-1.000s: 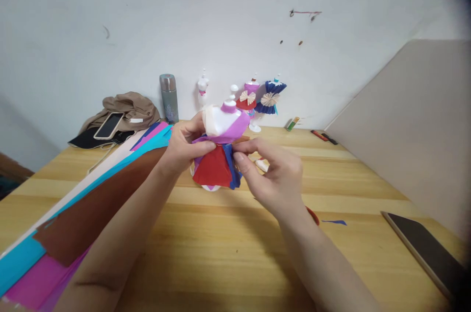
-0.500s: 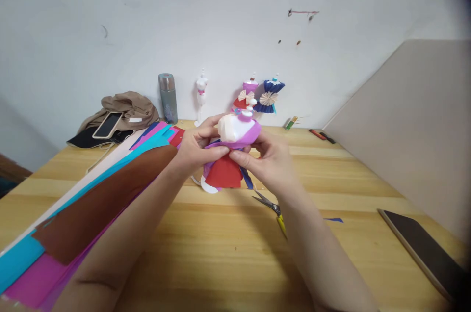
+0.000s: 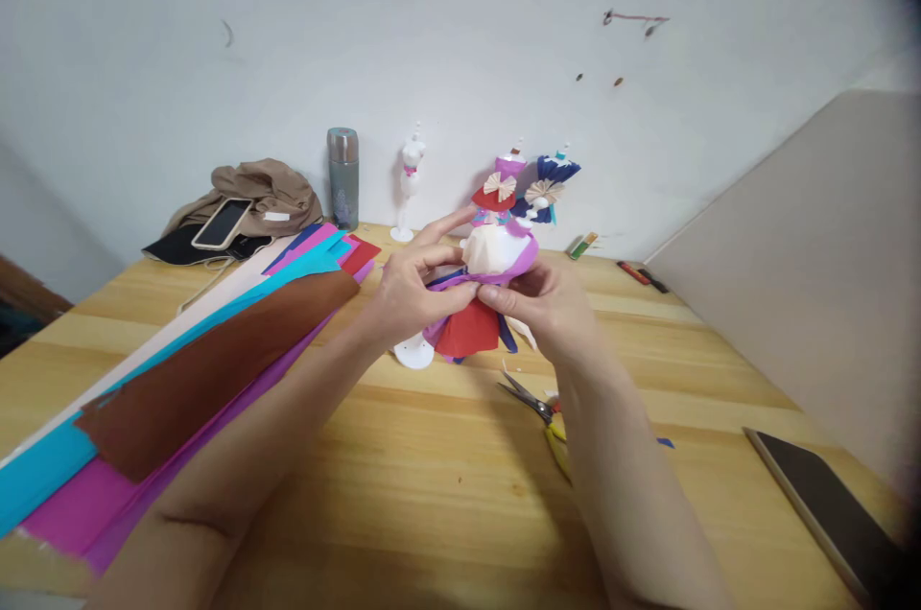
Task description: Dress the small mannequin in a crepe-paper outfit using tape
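A small white mannequin (image 3: 496,250) dressed in purple, red and blue paper is tilted over the wooden table (image 3: 403,485), its round white base (image 3: 413,353) low at the left. My left hand (image 3: 410,289) pinches the purple paper band at its waist from the left. My right hand (image 3: 551,303) grips the same waist from the right, fingers closed on the paper. A red paper skirt (image 3: 471,332) hangs below my fingers.
Long coloured paper sheets (image 3: 179,389) lie at the left. Scissors (image 3: 536,404) rest under my right forearm. At the back stand a flask (image 3: 343,178), a bare white mannequin (image 3: 410,178), two dressed mannequins (image 3: 529,188), a brown cloth with a phone (image 3: 223,222). A tablet (image 3: 827,504) lies right.
Both hands have lifted and tipped the mannequin further to the right, so its base now points left. The camera view has shifted slightly, and the scissors have come into sight.
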`<action>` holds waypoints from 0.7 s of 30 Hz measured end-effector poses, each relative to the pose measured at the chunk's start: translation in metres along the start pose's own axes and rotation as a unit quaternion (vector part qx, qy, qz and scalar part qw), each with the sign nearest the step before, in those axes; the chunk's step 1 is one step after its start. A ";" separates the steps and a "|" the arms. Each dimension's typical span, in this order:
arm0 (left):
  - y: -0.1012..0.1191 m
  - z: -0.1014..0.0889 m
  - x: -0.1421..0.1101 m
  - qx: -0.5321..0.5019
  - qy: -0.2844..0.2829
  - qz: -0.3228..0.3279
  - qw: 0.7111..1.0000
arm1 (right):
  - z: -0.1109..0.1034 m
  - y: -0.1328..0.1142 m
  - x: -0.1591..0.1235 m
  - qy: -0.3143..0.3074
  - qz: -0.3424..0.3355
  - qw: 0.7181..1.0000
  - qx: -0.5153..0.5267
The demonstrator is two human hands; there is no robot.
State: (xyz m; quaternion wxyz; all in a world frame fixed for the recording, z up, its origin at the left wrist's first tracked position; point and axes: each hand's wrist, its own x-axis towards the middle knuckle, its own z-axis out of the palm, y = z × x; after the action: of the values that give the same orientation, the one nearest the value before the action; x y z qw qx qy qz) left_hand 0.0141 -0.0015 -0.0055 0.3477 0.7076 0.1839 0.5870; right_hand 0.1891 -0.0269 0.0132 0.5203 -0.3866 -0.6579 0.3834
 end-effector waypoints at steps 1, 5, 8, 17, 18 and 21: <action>0.001 0.000 0.000 0.004 0.000 0.001 1.000 | -0.001 0.000 0.000 -0.002 0.000 1.000 0.004; 0.002 -0.001 0.001 0.010 0.004 -0.001 1.000 | -0.002 0.000 0.000 -0.018 0.002 1.000 0.004; 0.001 -0.001 0.002 0.008 0.007 -0.004 1.000 | -0.001 -0.001 0.000 -0.005 -0.001 1.000 -0.016; -0.003 0.003 0.001 -0.032 0.009 0.000 0.999 | -0.001 0.001 0.000 0.018 -0.015 0.999 -0.042; -0.003 0.003 0.001 -0.033 0.008 -0.001 0.999 | -0.001 0.002 0.000 0.023 -0.015 0.999 -0.042; -0.005 0.002 0.000 -0.022 0.002 -0.005 1.000 | 0.000 0.005 0.001 0.032 -0.011 0.999 -0.036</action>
State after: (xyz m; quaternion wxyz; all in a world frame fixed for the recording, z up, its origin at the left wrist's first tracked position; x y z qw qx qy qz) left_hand 0.0171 0.0015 -0.0094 0.3657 0.6980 0.1746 0.5904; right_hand 0.1896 -0.0239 0.0090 0.5311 -0.4100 -0.6584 0.3412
